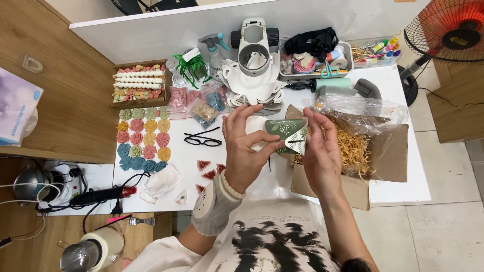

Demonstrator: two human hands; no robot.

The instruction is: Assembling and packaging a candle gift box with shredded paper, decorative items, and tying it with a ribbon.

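A small green box [288, 132] with a leaf pattern is held above the white table [403, 186], between both hands. The left hand [245, 146] is closed on its left side, with the thumb pressed on the lower edge. The right hand [319, 151] grasps the right side, fingers curved around it. Behind the box, a brown bag [388, 151] with straw filling [353, 146] is seen. Black glasses [202, 139] lie to the left, beside rows of coloured leaf shapes [143, 138].
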